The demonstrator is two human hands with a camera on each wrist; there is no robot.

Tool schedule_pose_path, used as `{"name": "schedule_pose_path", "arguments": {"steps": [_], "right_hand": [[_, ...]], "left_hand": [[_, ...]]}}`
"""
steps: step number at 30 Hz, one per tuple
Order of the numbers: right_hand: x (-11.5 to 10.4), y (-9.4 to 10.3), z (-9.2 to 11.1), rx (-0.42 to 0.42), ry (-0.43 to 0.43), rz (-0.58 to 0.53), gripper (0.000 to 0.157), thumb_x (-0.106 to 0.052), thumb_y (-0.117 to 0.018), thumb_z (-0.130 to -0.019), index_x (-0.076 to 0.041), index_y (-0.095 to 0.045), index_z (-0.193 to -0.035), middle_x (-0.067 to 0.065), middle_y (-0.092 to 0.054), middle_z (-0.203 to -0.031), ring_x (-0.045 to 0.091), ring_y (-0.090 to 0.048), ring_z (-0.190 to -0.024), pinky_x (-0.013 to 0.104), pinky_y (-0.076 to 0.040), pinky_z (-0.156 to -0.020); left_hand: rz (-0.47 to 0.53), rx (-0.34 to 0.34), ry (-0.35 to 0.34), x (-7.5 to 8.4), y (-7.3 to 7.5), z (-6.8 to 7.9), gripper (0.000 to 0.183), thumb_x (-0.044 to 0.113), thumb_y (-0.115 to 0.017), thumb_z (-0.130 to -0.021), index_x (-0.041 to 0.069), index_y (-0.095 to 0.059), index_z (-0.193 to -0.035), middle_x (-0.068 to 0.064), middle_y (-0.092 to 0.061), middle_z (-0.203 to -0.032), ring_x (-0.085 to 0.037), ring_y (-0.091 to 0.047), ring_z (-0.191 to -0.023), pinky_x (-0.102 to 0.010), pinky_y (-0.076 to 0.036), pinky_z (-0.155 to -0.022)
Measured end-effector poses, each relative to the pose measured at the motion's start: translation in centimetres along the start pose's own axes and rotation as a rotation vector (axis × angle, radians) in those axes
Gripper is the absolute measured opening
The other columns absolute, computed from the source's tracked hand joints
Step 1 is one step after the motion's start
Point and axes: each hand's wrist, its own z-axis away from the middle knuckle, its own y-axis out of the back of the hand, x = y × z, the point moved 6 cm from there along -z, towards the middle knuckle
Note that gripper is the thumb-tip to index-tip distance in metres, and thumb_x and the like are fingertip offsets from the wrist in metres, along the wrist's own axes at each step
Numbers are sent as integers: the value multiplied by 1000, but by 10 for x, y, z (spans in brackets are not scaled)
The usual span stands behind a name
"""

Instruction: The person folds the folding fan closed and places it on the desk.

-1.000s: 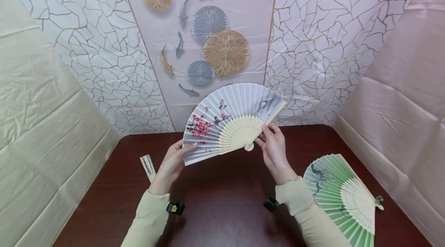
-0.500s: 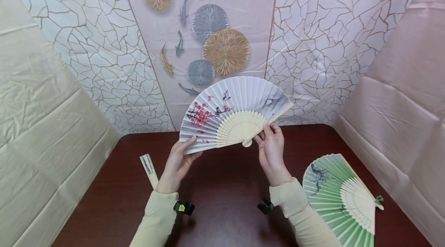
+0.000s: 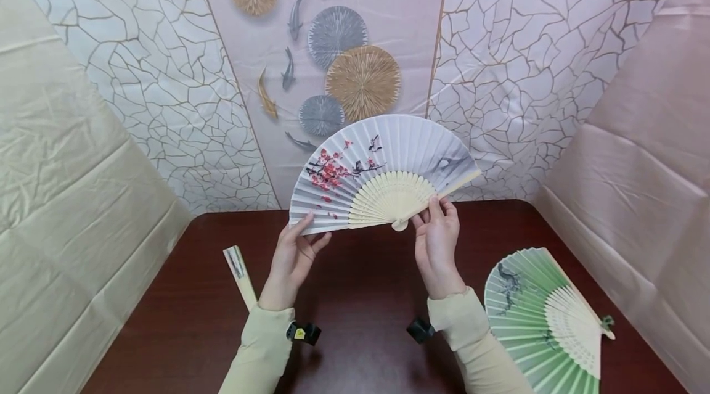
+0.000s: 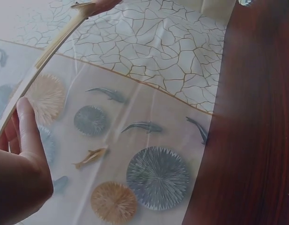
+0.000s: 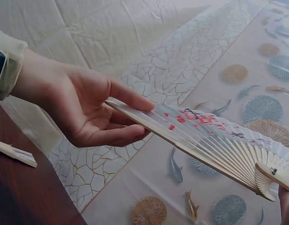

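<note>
Spread wide and raised above the table, a white folding fan point(image 3: 399, 141) shows red blossoms, small dark birds and pale wooden ribs. My left hand point(image 3: 291, 258) pinches its left end, thumb on the front face and fingers behind. At the other end, my right hand point(image 3: 438, 246) grips the right guard stick just beside the pivot. In the right wrist view, the left hand point(image 5: 92, 103) holds the fan's point(image 5: 219, 150) outer edge between thumb and fingers. The left wrist view catches the fan point(image 4: 41, 70) nearly edge-on, with the left hand point(image 4: 25, 159) at its lower end.
A green folding fan point(image 3: 527, 307) lies open on the dark red table point(image 3: 355, 344) at the right, with a green tassel by its pivot. A closed folding fan point(image 3: 240, 274) lies at the left beside the left forearm. Patterned cloth point(image 3: 488, 73) hangs behind the table.
The blossom fan has risen and its right end has shifted right, so it looks spread a little wider. My left hand has moved slightly right. The green and closed fans lie still.
</note>
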Motion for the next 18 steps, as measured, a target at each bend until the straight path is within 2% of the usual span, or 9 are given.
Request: {"name": "schedule_pose_path", "arguments": {"steps": [4, 8, 13, 18], "right_hand": [[4, 0, 2, 23, 5, -20, 10, -9, -42, -99, -6, -35, -104, 16, -50, -115, 21, -58, -96, 35, -54, -77], [8, -1, 5, 29, 8, -24, 9, -9, -42, -99, -7, -35, -104, 16, -50, -117, 22, -57, -99, 36, -52, -81], [12, -4, 9, 17, 21, -28, 12, -9, -42, -99, -6, -35, -109, 18, -50, -119, 23, -56, -101, 37, -52, -81], [13, -7, 11, -11, 53, -42, 15, -9, -42, -99, -5, -36, -111, 19, -50, -120, 24, -57, -102, 38, -52, -81]], "left_hand": [[62, -19, -7, -4, -4, -1, 34, 11, -55, -94, 10, -51, -128, -11, -58, -121, -21, -58, -103, -31, -54, -75], [85, 12, -1, -13, -8, -1, 22, 8, -56, -93, 10, -56, -115, -7, -62, -109, -17, -59, -93, -27, -52, -73], [102, 30, 7, -22, -16, 0, 17, 1, -57, -91, 7, -61, -106, -5, -62, -99, -16, -60, -88, -29, -52, -78], [99, 31, -7, -26, -23, -1, 13, 0, -57, -91, 5, -67, -99, -7, -64, -98, -17, -61, -88, -32, -52, -83]]}}
